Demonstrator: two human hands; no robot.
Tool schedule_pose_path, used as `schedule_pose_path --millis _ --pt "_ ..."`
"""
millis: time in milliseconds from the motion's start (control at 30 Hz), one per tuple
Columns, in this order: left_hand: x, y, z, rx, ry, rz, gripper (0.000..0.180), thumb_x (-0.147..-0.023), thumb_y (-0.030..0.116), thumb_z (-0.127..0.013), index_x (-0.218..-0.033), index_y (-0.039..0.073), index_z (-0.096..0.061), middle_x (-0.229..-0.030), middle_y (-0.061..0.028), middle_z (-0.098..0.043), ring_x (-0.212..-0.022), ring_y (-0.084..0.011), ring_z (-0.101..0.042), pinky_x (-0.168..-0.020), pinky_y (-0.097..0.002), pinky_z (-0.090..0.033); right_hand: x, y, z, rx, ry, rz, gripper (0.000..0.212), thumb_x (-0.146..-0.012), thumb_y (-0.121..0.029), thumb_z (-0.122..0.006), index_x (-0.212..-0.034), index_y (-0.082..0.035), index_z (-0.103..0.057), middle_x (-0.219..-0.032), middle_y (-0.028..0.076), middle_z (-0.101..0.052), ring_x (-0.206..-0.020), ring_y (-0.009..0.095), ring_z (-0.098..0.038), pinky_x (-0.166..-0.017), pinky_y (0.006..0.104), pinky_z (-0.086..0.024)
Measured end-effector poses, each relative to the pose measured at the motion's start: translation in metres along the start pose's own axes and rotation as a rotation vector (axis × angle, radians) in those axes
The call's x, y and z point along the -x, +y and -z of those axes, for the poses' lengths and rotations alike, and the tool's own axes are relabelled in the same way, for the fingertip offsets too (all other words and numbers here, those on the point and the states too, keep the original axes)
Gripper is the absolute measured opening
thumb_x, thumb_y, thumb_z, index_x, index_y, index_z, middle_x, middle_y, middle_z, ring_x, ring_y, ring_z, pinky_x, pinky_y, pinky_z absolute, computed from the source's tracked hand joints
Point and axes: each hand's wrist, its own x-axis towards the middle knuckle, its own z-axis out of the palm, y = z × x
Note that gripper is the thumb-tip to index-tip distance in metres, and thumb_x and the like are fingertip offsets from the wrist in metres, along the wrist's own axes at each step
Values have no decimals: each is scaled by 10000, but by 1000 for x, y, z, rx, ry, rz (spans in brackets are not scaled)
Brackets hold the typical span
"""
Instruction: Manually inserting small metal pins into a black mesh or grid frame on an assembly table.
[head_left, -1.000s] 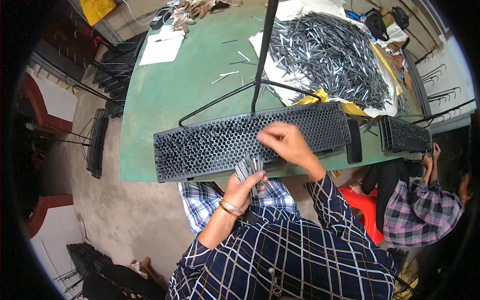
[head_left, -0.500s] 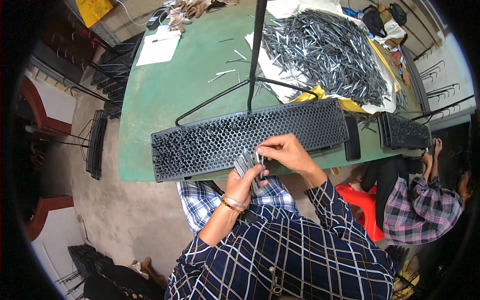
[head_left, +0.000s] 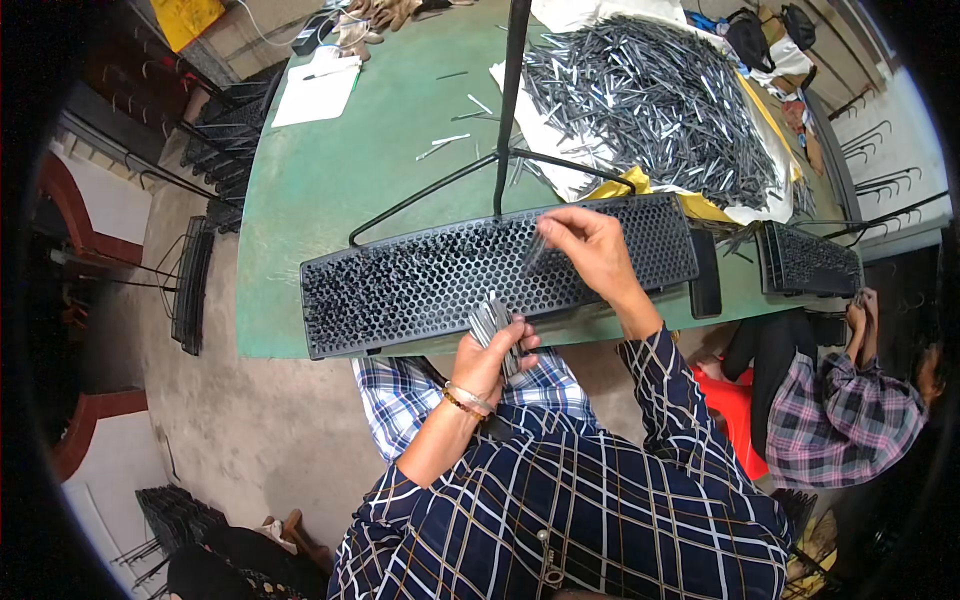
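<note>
In my left hand (head_left: 483, 365), closed in front of the table edge, is a bundle of thin grey metal strips (head_left: 488, 320) that fan out past the thumb. My right hand (head_left: 600, 262) pinches one metal strip (head_left: 534, 258), smeared by motion, over the middle of a long black perforated rack (head_left: 630, 245). Rows of round holes cover the rack; its left part looks filled with dark pieces, while the holes toward the right show more plainly. A black rod frame (head_left: 505, 120) rises from the rack's far side.
A large heap of metal strips (head_left: 650, 110) lies on white and yellow sheeting at the back right of the green table (head_left: 400, 120). Loose strips and a paper sheet (head_left: 315, 95) lie farther left. At right, a co-worker (head_left: 850, 420) sits by another perforated rack (head_left: 808, 262).
My right hand has moved up and away from the bundle, with a strip in its fingertips. My left hand stays almost in place.
</note>
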Motion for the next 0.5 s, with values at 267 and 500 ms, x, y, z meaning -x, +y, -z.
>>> schedule_pose_path --millis 267,500 --pt "2 -6 6 -11 -20 23 194 -852 133 -609 -1015 36 -566 -906 -59 -609 -806 -159 -612 -606 -272 -544 -24 15 -2 233 164 208 202 -854 -166 -630 -938 16 -657 -751 42 -637 -658 78 -530 -594 230 -425" --pt "2 -7 6 6 -30 30 186 -850 126 -613 -1005 36 -565 -894 -58 -606 -805 -162 -614 -595 -274 -542 -27 17 1 376 148 367 172 -850 -137 -616 -932 10 -651 -840 81 -649 -695 145 -589 -619 257 -452"
